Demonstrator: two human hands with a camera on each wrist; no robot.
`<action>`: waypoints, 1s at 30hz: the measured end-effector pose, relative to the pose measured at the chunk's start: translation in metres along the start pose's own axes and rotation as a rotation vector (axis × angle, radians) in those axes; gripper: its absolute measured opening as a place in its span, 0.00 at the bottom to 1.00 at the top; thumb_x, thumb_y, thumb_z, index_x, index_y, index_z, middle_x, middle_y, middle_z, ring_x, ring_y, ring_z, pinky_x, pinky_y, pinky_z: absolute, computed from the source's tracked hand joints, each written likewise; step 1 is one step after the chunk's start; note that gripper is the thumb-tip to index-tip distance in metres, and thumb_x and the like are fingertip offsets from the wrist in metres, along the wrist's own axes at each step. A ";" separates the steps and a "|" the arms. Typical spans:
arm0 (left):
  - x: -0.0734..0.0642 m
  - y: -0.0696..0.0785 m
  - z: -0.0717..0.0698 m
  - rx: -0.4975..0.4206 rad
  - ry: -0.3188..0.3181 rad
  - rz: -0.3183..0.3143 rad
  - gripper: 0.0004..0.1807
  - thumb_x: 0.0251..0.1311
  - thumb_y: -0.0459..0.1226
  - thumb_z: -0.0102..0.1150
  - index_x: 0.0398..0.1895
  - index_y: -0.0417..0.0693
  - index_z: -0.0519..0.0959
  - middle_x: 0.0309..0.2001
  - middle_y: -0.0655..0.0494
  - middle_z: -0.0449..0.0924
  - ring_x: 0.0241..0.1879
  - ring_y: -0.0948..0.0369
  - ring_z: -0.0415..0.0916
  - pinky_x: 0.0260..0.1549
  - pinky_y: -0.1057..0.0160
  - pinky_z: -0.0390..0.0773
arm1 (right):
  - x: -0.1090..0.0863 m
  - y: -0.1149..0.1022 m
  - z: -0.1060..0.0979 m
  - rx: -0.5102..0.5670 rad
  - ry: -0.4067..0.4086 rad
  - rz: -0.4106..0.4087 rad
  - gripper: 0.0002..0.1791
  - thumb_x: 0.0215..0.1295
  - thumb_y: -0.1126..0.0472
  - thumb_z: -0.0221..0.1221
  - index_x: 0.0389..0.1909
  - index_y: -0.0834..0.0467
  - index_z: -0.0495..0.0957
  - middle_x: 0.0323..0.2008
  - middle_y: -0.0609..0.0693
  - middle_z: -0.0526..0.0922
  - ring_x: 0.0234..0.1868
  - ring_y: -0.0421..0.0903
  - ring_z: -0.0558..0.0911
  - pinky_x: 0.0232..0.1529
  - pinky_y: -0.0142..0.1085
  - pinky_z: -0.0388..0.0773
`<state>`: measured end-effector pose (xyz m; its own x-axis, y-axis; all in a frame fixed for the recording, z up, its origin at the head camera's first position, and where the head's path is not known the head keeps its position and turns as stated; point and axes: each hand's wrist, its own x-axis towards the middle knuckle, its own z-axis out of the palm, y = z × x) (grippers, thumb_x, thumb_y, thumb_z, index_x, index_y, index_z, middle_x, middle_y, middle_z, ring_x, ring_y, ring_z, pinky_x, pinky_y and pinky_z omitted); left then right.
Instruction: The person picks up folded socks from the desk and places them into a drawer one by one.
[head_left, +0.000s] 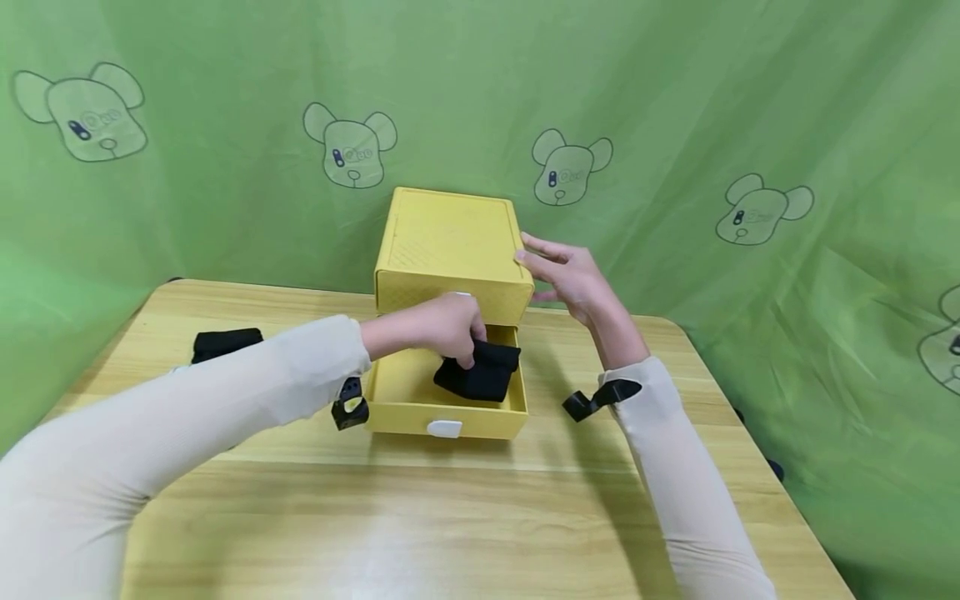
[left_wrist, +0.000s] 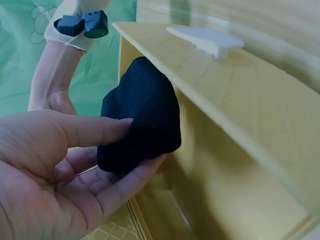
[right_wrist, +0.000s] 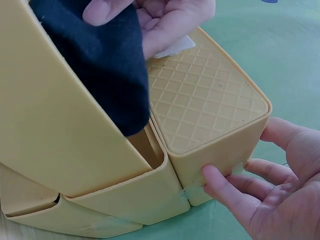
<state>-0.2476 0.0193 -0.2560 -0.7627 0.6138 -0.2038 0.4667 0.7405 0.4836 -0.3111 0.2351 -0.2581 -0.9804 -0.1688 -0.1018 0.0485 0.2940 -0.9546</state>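
Note:
A yellow drawer box point(head_left: 453, 233) stands at the back of the table with its lower drawer point(head_left: 405, 421) pulled out. My left hand point(head_left: 447, 325) reaches into that drawer and pinches a folded black cloth point(head_left: 483, 377). In the left wrist view the thumb lies on one side of the cloth point(left_wrist: 142, 110) and the fingers on the other. My right hand point(head_left: 570, 279) touches the box's right side with spread fingers. The right wrist view shows its fingertips point(right_wrist: 212, 175) against the box's side wall.
Another folded black cloth point(head_left: 225, 343) lies on the wooden table point(head_left: 450, 525), left of the box and partly behind the left sleeve. A white pull tab point(head_left: 444, 429) sticks out from the drawer front. Behind the table hangs a green curtain point(head_left: 465, 83) with bear-head prints.

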 end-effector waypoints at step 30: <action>0.010 0.000 0.023 0.094 0.007 -0.033 0.08 0.59 0.28 0.67 0.40 0.43 0.89 0.44 0.51 0.88 0.35 0.62 0.72 0.33 0.68 0.76 | 0.001 0.000 -0.001 0.001 -0.012 0.004 0.33 0.70 0.49 0.64 0.75 0.44 0.67 0.79 0.50 0.62 0.71 0.55 0.74 0.54 0.47 0.85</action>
<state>-0.2452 0.0318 -0.2780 -0.7813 0.5869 -0.2124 0.4809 0.7830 0.3944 -0.3127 0.2356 -0.2577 -0.9778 -0.1792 -0.1087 0.0522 0.2941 -0.9543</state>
